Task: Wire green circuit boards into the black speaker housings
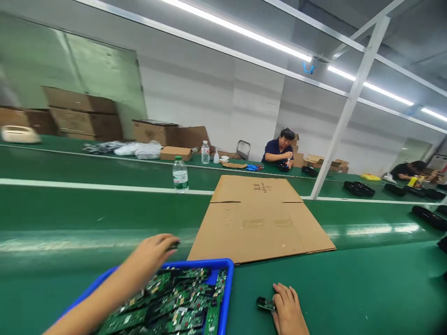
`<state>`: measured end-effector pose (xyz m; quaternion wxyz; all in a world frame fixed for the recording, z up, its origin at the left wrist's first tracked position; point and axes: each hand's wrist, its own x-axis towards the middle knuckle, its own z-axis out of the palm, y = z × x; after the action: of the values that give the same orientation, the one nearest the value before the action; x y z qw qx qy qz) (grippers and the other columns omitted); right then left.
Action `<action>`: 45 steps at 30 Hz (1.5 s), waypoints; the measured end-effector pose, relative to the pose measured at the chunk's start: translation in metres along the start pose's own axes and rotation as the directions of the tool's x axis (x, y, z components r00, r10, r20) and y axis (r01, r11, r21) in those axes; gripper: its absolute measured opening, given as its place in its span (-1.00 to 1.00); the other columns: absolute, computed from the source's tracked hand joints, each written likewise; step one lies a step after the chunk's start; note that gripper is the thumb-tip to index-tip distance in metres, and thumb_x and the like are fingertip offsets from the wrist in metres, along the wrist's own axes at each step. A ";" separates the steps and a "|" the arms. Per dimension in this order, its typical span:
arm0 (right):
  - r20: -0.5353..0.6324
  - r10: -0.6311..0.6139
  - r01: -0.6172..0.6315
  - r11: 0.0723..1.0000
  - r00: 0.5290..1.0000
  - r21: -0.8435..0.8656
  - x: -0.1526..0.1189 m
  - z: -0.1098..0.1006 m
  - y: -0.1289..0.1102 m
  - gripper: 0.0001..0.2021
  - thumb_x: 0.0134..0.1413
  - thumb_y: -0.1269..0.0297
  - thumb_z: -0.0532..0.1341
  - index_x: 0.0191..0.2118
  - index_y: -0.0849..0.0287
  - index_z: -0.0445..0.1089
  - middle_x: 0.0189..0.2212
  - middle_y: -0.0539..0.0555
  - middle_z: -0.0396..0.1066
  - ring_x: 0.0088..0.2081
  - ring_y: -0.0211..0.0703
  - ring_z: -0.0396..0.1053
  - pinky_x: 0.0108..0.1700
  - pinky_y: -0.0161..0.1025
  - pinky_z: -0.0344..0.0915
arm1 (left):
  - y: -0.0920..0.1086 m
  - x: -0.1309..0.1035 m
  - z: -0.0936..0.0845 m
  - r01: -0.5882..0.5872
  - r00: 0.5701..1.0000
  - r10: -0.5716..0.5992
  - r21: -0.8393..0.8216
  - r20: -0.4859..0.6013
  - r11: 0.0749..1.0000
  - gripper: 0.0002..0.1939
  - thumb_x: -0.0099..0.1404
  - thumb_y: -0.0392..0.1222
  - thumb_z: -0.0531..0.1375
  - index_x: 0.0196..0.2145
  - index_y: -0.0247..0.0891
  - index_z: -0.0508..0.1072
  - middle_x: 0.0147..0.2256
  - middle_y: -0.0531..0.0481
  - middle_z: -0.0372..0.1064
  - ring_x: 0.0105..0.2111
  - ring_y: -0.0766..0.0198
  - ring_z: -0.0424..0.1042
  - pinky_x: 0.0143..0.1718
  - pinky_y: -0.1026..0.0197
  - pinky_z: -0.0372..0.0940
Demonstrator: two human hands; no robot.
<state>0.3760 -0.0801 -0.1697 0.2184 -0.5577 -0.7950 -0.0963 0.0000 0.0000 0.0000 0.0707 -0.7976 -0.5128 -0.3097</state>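
Head view, lower right of the frame: the right hand (288, 309) pinches a small circuit board (266, 304), which juts left from the grip beside the green surface's (349, 288) blue tray (228, 288). Left of centre, the blurred left hand (157, 249) holds a dark piece (173, 245) in a narrow grip, above the tray's far rim.

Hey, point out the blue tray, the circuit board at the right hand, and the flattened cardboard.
Blue tray (227, 294), head view: its right rim.
Circuit board (267, 304) at the right hand (288, 309), head view: its uncovered part.
Flattened cardboard (260, 214), head view: its middle.
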 end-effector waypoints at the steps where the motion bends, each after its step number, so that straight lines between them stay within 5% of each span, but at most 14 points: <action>1: -0.026 -0.032 0.032 0.999 0.999 0.009 0.001 0.001 0.001 -0.77 -0.07 0.53 0.05 -0.29 0.07 0.19 -0.05 -0.02 0.29 -0.01 -0.09 0.24 0.00 -0.07 0.15 | 0.019 -0.009 0.002 -0.017 0.998 0.018 -0.019 0.054 1.000 -0.43 0.20 0.14 -0.18 -0.33 -0.31 0.47 -0.33 -0.22 0.47 -0.32 0.10 0.42 -0.27 0.08 0.35; 4: -0.150 -0.106 0.114 0.992 0.983 0.045 0.004 0.004 0.003 -0.86 0.04 0.48 -0.02 -0.31 0.09 0.17 -0.10 0.03 0.32 -0.07 -0.08 0.29 -0.06 -0.08 0.19 | 0.082 -0.038 0.013 0.013 0.997 0.002 -0.179 0.083 0.984 -0.62 0.21 -0.01 -0.05 -0.22 -0.20 0.45 -0.19 -0.16 0.44 -0.19 0.11 0.41 -0.16 0.12 0.32; 7: -0.263 -0.035 0.078 0.985 0.964 0.156 0.007 0.004 0.003 -0.83 0.19 0.37 -0.14 -0.35 0.11 0.14 -0.21 0.08 0.35 -0.17 -0.11 0.33 -0.09 -0.07 0.21 | 0.138 -0.064 0.031 0.043 0.993 -0.002 -0.341 0.120 0.939 -0.73 0.19 -0.15 0.02 -0.19 -0.06 0.44 -0.13 -0.09 0.40 -0.10 0.13 0.36 -0.10 0.13 0.29; 12: -0.266 0.067 0.054 0.905 0.962 0.422 0.012 0.001 0.007 -0.70 0.24 0.09 -0.16 -0.34 0.11 0.18 -0.46 0.02 0.34 -0.40 -0.18 0.34 -0.26 -0.19 0.29 | 0.199 -0.080 0.075 0.221 0.975 -0.165 -0.541 0.150 0.811 -0.70 0.16 -0.20 0.06 -0.15 -0.06 0.42 -0.07 -0.12 0.34 0.00 0.07 0.25 0.03 0.02 0.18; 14: -0.196 0.134 -0.007 0.843 0.971 0.538 0.013 0.003 0.010 -0.65 0.22 0.00 -0.16 -0.38 0.11 0.18 -0.50 0.02 0.34 -0.44 -0.18 0.34 -0.35 -0.26 0.30 | 0.215 -0.077 0.097 0.358 0.928 -0.336 -0.644 0.162 0.676 -0.69 0.21 -0.12 0.03 -0.10 -0.09 0.39 -0.04 -0.12 0.30 0.01 0.10 0.22 0.06 0.04 0.14; 16: -0.093 0.223 -0.114 0.760 0.970 0.640 0.013 0.007 0.013 -0.61 0.19 -0.06 -0.17 -0.38 0.11 0.18 -0.52 0.03 0.36 -0.46 -0.18 0.34 -0.42 -0.31 0.29 | 0.227 -0.071 0.120 0.469 0.813 -0.559 -0.751 0.162 0.464 -0.66 0.21 -0.02 0.02 -0.11 -0.17 0.37 -0.05 -0.15 0.29 0.00 0.11 0.22 0.09 0.06 0.09; 19: -0.008 0.335 -0.219 0.634 0.942 0.742 0.015 0.014 0.014 -0.59 0.16 -0.12 -0.17 -0.31 0.11 0.18 -0.51 0.04 0.38 -0.47 -0.17 0.35 -0.43 -0.32 0.28 | 0.237 -0.062 0.153 0.512 0.681 -0.706 -0.817 0.197 0.265 -0.55 0.19 0.10 -0.02 -0.13 -0.29 0.33 -0.10 -0.21 0.31 -0.02 0.09 0.25 0.06 0.06 0.12; 23: -0.028 0.354 -0.201 0.595 0.935 0.778 0.019 0.021 0.013 -0.55 0.13 -0.16 -0.17 -0.29 0.11 0.19 -0.54 0.02 0.39 -0.52 -0.16 0.35 -0.43 -0.29 0.27 | 0.240 -0.059 0.176 0.508 0.663 -0.721 -0.829 0.203 0.233 -0.52 0.16 0.15 -0.01 -0.20 -0.31 0.33 -0.16 -0.22 0.34 -0.12 0.06 0.31 -0.04 0.05 0.22; 33: -0.094 0.268 -0.148 0.756 0.959 0.638 0.014 0.026 0.012 -0.58 0.15 -0.12 -0.15 -0.36 0.07 0.26 -0.58 0.02 0.40 -0.41 -0.07 0.37 -0.26 -0.17 0.26 | 0.225 -0.067 0.181 0.506 0.568 -0.803 -0.846 0.180 0.167 -0.43 0.00 0.30 0.06 -0.28 -0.26 0.36 -0.25 -0.14 0.40 -0.15 0.05 0.34 -0.08 0.12 0.20; 40: -0.120 0.236 -0.122 0.799 0.964 0.589 0.012 0.021 0.012 -0.55 0.14 -0.13 -0.15 -0.38 0.09 0.28 -0.48 0.03 0.43 -0.38 -0.10 0.38 -0.24 -0.16 0.25 | 0.228 -0.068 0.177 0.474 0.550 -0.813 -0.873 0.188 0.119 -0.44 0.05 0.32 0.01 -0.29 -0.24 0.35 -0.26 -0.11 0.40 -0.13 0.06 0.31 -0.07 0.14 0.16; 45: -0.090 0.153 -0.080 0.832 0.984 0.549 0.013 0.019 0.016 -0.56 0.12 -0.14 -0.11 -0.39 0.07 0.32 -0.47 0.00 0.42 -0.38 -0.11 0.38 -0.26 -0.17 0.28 | 0.233 -0.065 0.163 0.451 0.587 -0.779 -0.888 0.220 0.090 -0.47 0.09 0.31 -0.03 -0.49 -0.24 0.36 -0.56 0.03 0.27 -0.45 0.20 0.28 -0.31 0.21 0.19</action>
<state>0.3828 -0.0561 -0.1820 0.4239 -0.5130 -0.7382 0.1102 0.2509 -0.0880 -0.1195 -0.4176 -0.3452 -0.5369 -0.6466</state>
